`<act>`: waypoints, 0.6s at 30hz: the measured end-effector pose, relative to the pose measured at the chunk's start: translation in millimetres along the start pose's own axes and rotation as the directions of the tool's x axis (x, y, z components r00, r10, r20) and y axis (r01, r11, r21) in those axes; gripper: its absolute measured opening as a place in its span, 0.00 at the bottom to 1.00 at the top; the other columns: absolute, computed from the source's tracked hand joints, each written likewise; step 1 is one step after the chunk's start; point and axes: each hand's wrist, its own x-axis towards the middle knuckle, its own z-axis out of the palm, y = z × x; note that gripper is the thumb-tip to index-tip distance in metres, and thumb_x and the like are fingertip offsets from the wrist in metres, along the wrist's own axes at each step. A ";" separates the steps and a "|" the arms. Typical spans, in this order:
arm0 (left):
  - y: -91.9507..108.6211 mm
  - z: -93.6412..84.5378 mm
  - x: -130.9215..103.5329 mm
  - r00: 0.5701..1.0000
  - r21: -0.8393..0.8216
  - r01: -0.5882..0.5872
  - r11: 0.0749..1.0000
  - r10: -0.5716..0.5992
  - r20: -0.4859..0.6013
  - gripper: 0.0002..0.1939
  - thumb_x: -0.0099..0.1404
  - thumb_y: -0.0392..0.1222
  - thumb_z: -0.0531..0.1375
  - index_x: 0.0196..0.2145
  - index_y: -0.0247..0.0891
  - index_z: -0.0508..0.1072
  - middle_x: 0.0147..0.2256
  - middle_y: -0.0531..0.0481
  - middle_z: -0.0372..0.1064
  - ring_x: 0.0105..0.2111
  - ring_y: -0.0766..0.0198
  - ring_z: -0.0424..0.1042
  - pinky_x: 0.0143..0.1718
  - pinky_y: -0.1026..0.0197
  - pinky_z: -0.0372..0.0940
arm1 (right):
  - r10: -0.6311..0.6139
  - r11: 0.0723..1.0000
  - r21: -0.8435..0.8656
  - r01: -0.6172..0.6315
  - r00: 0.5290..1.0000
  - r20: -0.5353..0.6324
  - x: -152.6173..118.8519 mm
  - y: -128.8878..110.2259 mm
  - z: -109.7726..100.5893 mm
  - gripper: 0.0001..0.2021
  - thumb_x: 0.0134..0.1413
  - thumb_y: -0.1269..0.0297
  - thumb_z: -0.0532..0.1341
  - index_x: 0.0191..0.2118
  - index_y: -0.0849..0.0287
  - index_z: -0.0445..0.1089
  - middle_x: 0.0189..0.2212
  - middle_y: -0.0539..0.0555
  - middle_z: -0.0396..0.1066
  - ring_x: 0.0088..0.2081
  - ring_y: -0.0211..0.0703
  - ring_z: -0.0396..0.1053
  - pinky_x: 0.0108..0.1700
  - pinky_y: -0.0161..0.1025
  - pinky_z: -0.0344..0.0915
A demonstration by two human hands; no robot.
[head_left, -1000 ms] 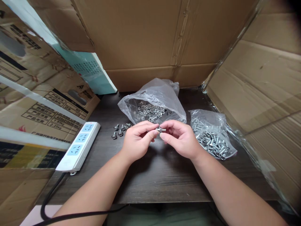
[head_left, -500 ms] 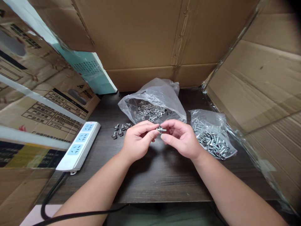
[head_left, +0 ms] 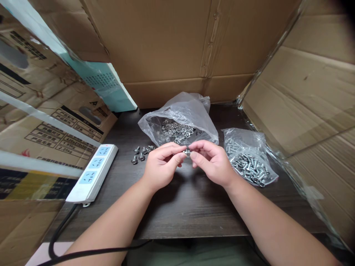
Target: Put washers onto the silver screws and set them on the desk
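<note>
Over the middle of the table, my left hand [head_left: 161, 167] pinches a small metal bolt [head_left: 186, 152] by one end, between thumb and fingertips. A washer seems to sit around it, though the detail is tiny. From the other side, my right hand [head_left: 213, 162] closes thumb and forefinger on the bolt's shank, hiding most of it. Behind my hands lies an open clear plastic bag [head_left: 191, 109] holding a heap of washers [head_left: 177, 130]. Several bolts with washers on them [head_left: 141, 156] stand or lie on the table left of my left hand.
To the right, another clear bag [head_left: 245, 136] holds many loose bolts [head_left: 251, 167]. A white power strip [head_left: 95, 168] lies at the left, its black cable [head_left: 59, 229] running off the front edge. Cardboard walls [head_left: 166, 44] surround the dark table [head_left: 194, 218] on three sides.
My right thumb and forefinger have closed in on the bolt, covering the shank that stuck out before. My left hand keeps its pinch. The view has shifted slightly.
</note>
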 end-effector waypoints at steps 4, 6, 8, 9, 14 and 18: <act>1.3 0.3 0.9 1.000 -0.040 0.026 0.999 -0.026 0.004 0.07 0.59 0.36 0.65 0.36 0.36 0.82 0.28 0.48 0.73 0.22 0.73 0.70 0.24 0.68 0.69 | -0.012 0.998 0.070 0.011 1.000 0.017 -2.7 3.6 1.7 0.10 0.55 0.65 0.66 0.42 0.61 0.70 0.35 0.53 0.70 0.30 0.34 0.69 0.32 0.33 0.69; 1.5 0.5 1.0 0.998 -0.063 0.056 0.996 -0.055 0.011 0.07 0.59 0.37 0.66 0.36 0.36 0.82 0.28 0.48 0.74 0.22 0.73 0.70 0.24 0.67 0.69 | 0.004 0.999 0.036 -0.004 1.000 0.002 -2.9 3.1 2.0 0.07 0.56 0.65 0.65 0.39 0.61 0.71 0.34 0.52 0.70 0.28 0.32 0.68 0.31 0.33 0.69; 1.4 0.8 0.7 0.996 -0.085 0.092 0.992 -0.091 0.020 0.07 0.59 0.38 0.66 0.36 0.36 0.82 0.28 0.48 0.74 0.22 0.72 0.70 0.24 0.67 0.69 | 0.010 1.000 -0.008 -0.010 1.000 -0.004 -2.0 1.3 2.0 0.07 0.58 0.63 0.64 0.38 0.62 0.72 0.32 0.52 0.70 0.26 0.32 0.67 0.29 0.32 0.68; 1.3 1.0 0.5 0.994 -0.093 0.107 0.990 -0.105 0.025 0.07 0.58 0.38 0.66 0.36 0.37 0.82 0.28 0.48 0.74 0.22 0.73 0.70 0.23 0.67 0.69 | 0.010 0.999 -0.039 -0.010 1.000 0.000 -1.2 0.3 1.8 0.08 0.59 0.62 0.63 0.37 0.62 0.72 0.30 0.52 0.69 0.26 0.32 0.67 0.29 0.32 0.67; 0.7 2.6 -1.0 0.992 -0.091 0.126 0.988 -0.123 0.039 0.07 0.57 0.37 0.67 0.35 0.38 0.83 0.27 0.49 0.73 0.21 0.73 0.69 0.22 0.68 0.67 | 0.045 0.993 -0.109 -0.048 0.998 -0.032 1.6 -0.4 0.4 0.17 0.64 0.55 0.58 0.29 0.63 0.69 0.23 0.51 0.66 0.25 0.33 0.66 0.28 0.33 0.65; 0.7 2.3 -0.9 0.994 -0.103 0.109 0.989 -0.108 0.016 0.07 0.58 0.38 0.67 0.35 0.38 0.82 0.27 0.49 0.74 0.20 0.73 0.69 0.22 0.67 0.67 | 0.004 0.994 0.114 -0.003 1.000 -0.005 0.5 0.8 -1.2 0.11 0.56 0.60 0.66 0.41 0.60 0.69 0.33 0.52 0.69 0.30 0.35 0.69 0.31 0.34 0.69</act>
